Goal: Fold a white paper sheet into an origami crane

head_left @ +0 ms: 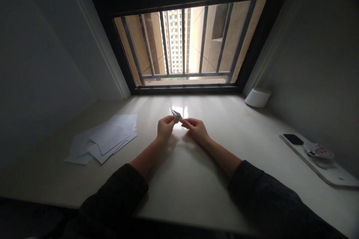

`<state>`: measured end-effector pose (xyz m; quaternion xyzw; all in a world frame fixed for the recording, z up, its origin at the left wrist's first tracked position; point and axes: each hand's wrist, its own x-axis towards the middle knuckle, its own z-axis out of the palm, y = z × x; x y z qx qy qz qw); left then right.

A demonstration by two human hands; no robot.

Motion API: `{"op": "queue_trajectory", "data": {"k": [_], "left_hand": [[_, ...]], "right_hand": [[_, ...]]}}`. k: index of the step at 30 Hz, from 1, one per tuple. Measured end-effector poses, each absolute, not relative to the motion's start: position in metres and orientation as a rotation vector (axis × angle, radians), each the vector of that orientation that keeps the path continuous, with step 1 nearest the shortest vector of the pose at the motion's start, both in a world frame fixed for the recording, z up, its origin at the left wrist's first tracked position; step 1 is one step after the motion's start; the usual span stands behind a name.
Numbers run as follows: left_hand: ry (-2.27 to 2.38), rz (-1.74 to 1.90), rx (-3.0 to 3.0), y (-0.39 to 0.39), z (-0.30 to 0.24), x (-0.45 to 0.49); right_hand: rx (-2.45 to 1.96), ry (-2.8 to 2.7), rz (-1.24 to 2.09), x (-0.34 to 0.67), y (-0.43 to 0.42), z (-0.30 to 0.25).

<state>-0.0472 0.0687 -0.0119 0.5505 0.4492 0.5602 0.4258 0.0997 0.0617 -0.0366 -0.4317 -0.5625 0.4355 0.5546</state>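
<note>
Both my hands meet over the middle of the pale desk (179,179), in front of the window. My left hand (165,127) and my right hand (196,128) pinch a small folded piece of white paper (176,114) between their fingertips, its pointed end sticking up toward the window. The fingers of both hands are closed on it. Dark sleeves cover my forearms near the desk's front edge.
A loose pile of white paper sheets (104,140) lies at the left. A white round container (257,97) stands at the back right by the wall. At the right edge a white tablet (331,170) carries a dark phone (293,139) and a round sticker-like item (319,151). A barred window (185,44) is behind.
</note>
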Motion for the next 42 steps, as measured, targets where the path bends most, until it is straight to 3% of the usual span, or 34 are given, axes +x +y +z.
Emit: {"op": "queue_trajectory", "data": {"k": [30,42], "left_hand": [[1.16,1.351,1.379,0.07,-0.01,-0.052],[1.098,1.285,1.152,0.076,-0.007,-0.055]], "right_hand": [[-1.067,-1.39,1.026,0.101,0.061,-0.037],[-0.849,-1.304,1.285,0.103,0.058,-0.029]]}}
